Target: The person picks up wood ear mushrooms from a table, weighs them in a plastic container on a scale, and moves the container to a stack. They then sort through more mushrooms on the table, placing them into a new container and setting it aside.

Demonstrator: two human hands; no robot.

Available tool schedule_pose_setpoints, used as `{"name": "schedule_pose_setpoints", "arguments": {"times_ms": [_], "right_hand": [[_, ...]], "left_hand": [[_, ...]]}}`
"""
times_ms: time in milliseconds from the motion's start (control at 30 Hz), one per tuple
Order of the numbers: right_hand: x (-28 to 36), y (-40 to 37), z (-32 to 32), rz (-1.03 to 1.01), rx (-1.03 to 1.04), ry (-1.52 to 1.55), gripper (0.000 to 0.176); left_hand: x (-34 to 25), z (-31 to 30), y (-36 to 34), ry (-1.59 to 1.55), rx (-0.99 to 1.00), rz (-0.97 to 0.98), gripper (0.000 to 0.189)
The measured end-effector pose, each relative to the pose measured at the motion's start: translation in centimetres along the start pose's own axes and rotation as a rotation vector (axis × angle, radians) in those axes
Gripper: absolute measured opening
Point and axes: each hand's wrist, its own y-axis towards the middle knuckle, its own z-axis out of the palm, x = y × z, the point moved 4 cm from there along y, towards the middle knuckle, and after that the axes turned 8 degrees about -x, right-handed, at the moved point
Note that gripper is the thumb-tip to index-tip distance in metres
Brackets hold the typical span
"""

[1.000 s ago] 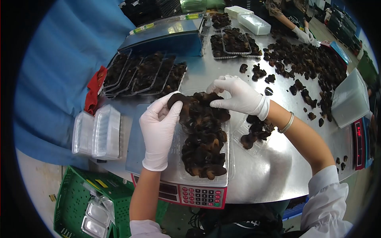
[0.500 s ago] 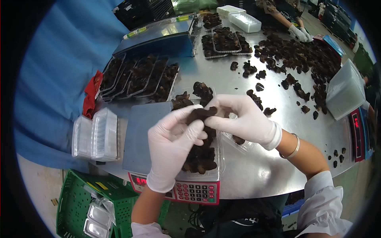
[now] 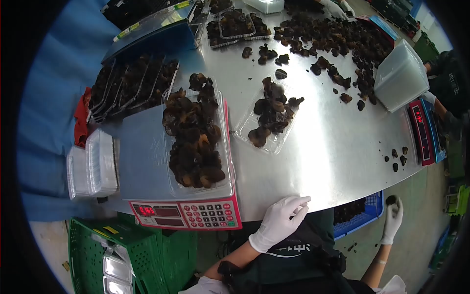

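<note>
My left hand (image 3: 284, 221), in a white glove, is at the table's front edge, its fingers loosely bent and apart with nothing visible in them. Off to the right, beyond the table edge, my gloved right hand (image 3: 393, 221) pinches a dark piece of wood ear mushroom (image 3: 391, 200). It is beside a blue crate (image 3: 357, 223) that holds more dark pieces. On the scale (image 3: 183, 214), whose red display looks like 0.165, lies a clear tray heaped with wood ear mushrooms (image 3: 193, 139). A second clear tray (image 3: 274, 146), partly filled, rests on the table right of the scale.
Filled trays (image 3: 134, 83) stand at the left, near stacked empty trays (image 3: 100, 164). A large mushroom pile (image 3: 338, 36) spreads across the back. Another scale (image 3: 422, 132) and a tray stack (image 3: 401, 76) are at the right, beside a co-worker's arm. A green crate (image 3: 112, 235) sits below.
My hands have parted from above the scale. The left came down to the table edge; the right swung out past it with a mushroom piece. My view has shifted right.
</note>
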Motion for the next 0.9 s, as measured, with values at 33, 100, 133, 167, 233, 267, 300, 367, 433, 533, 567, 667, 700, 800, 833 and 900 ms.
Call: {"name": "schedule_pose_setpoints", "arguments": {"times_ms": [33, 100, 133, 167, 233, 267, 300, 367, 433, 533, 567, 667, 700, 800, 833, 900], "right_hand": [[-1.1, -1.2, -1.0, -0.004, 0.007, 0.002, 0.029], [-2.8, -1.9, -1.5, 0.151, -0.131, 0.041, 0.028], [-0.8, -1.5, -0.5, 0.105, -0.094, 0.134, 0.025], [1.5, -1.0, 1.1, 0.096, -0.074, 0.147, 0.025], [8.6, 0.0, 6.4, -0.165, 0.204, 0.275, 0.021], [11.8, 0.3, 9.5, -0.246, 0.292, 0.441, 0.020], [15.9, 0.2, 12.6, -0.324, 0.383, 0.609, 0.020], [27.0, -1.1, 15.6, -0.786, 0.546, 0.373, 0.027], [35.2, -3.5, 18.6, -1.049, 0.675, 0.455, 0.039], [40.0, -5.2, 25.0, -1.372, 0.852, 0.360, 0.044], [40.6, -5.5, 26.7, -1.461, 0.903, 0.282, 0.044], [41.7, -6.0, 29.5, -1.528, 0.994, 0.133, 0.036], [41.4, -5.9, 30.3, -1.531, 1.027, 0.026, 0.033], [41.5, -4.2, 30.2, -1.256, 1.019, 0.317, 0.031], [41.7, -3.4, 30.2, -0.983, 1.103, 0.489, 0.032], [42.1, -2.9, 29.6, -0.453, 1.323, 0.659, 0.030]], "left_hand": [[0.5, 0.3, 0.1, 0.082, -0.052, 0.031, 0.018], [1.2, 0.7, 0.2, 0.187, -0.113, 0.104, 0.017], [1.5, 0.8, 0.0, 0.235, -0.156, 0.212, 0.016], [1.4, 0.9, -0.1, 0.283, -0.201, 0.326, 0.016], [1.5, 0.9, -0.1, 0.285, -0.216, 0.334, 0.015], [1.5, 1.0, -0.2, 0.275, -0.206, 0.347, 0.014], [1.7, 0.9, -0.3, 0.289, -0.236, 0.334, 0.014], [2.0, 1.0, -0.5, 0.265, -0.207, 0.367, 0.014], [2.1, 0.8, -0.7, 0.287, -0.208, 0.331, 0.014], [2.4, 1.0, -0.8, 0.237, -0.238, 0.345, 0.014], [2.4, 0.8, -0.8, 0.246, -0.246, 0.346, 0.014], [2.5, 0.8, -0.7, 0.245, -0.170, 0.359, 0.015], [2.5, 0.9, -0.7, 0.237, -0.160, 0.372, 0.015], [2.3, 0.8, -0.7, 0.233, -0.178, 0.413, 0.015], [2.2, 0.7, -0.7, 0.225, -0.170, 0.424, 0.015], [2.2, 0.6, -0.7, 0.201, -0.163, 0.402, 0.016]]}}
